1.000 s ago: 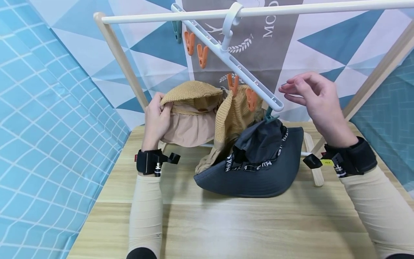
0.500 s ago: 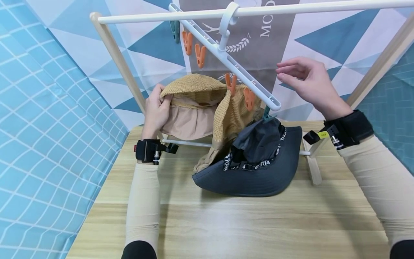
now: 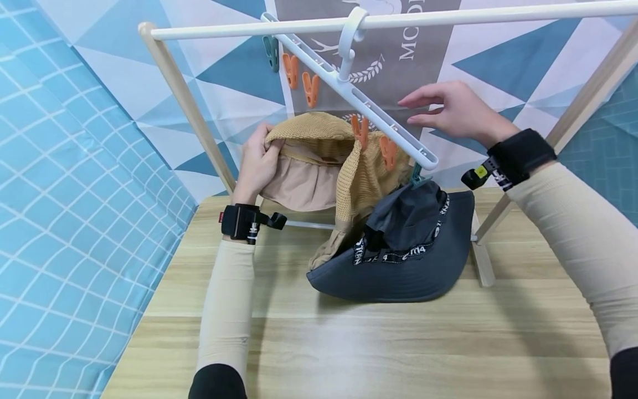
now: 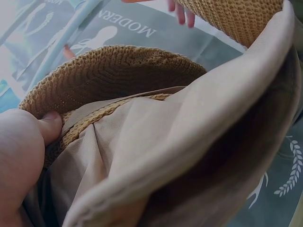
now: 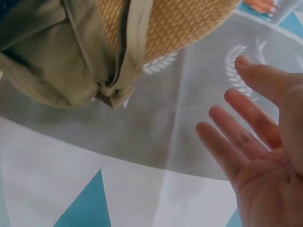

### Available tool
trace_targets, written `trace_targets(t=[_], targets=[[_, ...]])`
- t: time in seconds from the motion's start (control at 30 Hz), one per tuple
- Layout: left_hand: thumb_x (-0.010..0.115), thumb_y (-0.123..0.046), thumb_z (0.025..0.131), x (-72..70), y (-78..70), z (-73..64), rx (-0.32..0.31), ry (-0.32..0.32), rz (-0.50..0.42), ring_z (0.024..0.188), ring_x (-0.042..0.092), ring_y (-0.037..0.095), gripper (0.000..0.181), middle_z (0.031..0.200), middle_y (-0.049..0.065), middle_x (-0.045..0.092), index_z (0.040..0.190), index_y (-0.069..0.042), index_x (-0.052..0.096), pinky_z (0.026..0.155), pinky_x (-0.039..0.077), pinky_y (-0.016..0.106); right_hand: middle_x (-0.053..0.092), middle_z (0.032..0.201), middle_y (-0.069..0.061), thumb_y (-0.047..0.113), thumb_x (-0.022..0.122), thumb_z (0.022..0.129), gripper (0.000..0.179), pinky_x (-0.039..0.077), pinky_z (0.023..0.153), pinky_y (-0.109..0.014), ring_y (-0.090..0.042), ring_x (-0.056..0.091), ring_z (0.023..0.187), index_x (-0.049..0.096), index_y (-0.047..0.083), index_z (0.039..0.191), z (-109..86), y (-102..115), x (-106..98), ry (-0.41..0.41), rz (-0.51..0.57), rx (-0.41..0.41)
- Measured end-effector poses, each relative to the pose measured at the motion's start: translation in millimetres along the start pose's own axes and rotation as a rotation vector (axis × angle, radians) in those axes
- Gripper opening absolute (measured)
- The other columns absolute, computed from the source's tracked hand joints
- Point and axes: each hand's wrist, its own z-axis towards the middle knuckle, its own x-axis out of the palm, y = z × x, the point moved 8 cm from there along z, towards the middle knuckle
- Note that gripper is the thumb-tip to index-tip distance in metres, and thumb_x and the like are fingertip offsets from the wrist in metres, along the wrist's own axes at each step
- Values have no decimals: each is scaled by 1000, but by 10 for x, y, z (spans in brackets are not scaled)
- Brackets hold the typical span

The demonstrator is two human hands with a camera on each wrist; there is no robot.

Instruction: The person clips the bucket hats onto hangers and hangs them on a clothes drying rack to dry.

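Observation:
My left hand [image 3: 260, 159] pinches the edge of a woven tan sun hat [image 3: 311, 130], with the thumb over the rim. The hat has a beige fabric lining [image 4: 142, 123]. Its other side hangs by an orange clothespin [image 3: 360, 132] from a white hanger [image 3: 366, 102]. A second orange clothespin [image 3: 388, 153] sits close beside it. A dark bucket hat [image 3: 399, 244] with white-lettered tape hangs from a green clothespin [image 3: 417, 176] at the hanger's near end. My right hand [image 3: 453, 111] is in the air right of the hanger, fingers and thumb apart, holding nothing.
The hanger hooks over a white rail [image 3: 488, 18] of a stand with wooden legs [image 3: 186, 105]. More orange clothespins [image 3: 310, 90] and a green one [image 3: 271, 52] hang at its far end. Below is a wooden tabletop [image 3: 349, 349]; a patterned cloth [image 3: 239, 72] hangs behind.
My right hand has moved left and up, closer to the hanger. My left hand has shifted slightly right and up, still gripping the woven sun hat.

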Motion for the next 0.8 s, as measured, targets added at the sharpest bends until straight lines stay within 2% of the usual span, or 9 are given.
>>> trace_targets(t=[0.23,0.4,0.53,0.7,0.8], targets=[[50,-35,104,94,-63,76,10,12,9,69,38,20,27,77,4,39,100,-9,56,69,31,31,65,135,-18,22,69,95,44,52,98,-51,-33,61,124,62,5,134,167,-113,127,118,38,29],[50,-36,104,165,-73,99,5,22,-13,70,39,20,27,78,4,40,100,-10,56,70,31,31,62,136,-25,10,66,96,45,48,102,-59,-40,60,123,56,1,139,224,-187,280,216,99,66],[51,-34,104,227,-104,113,5,29,-24,68,40,20,23,77,4,42,100,-11,56,68,32,30,61,135,-27,6,64,96,48,45,105,-59,-41,58,124,52,-1,142,249,-225,412,295,135,88],[53,-28,104,323,-170,145,19,45,-32,78,49,17,18,87,2,56,103,-11,59,74,36,30,60,136,-26,-1,65,92,57,42,104,-59,-41,56,125,47,2,146,250,-262,491,351,155,119],[53,-26,104,378,-209,155,31,57,-43,82,52,18,17,90,4,59,103,-10,60,76,37,32,62,133,-24,-1,61,94,51,43,100,-56,-39,59,121,50,3,143,243,-231,538,377,133,89]])
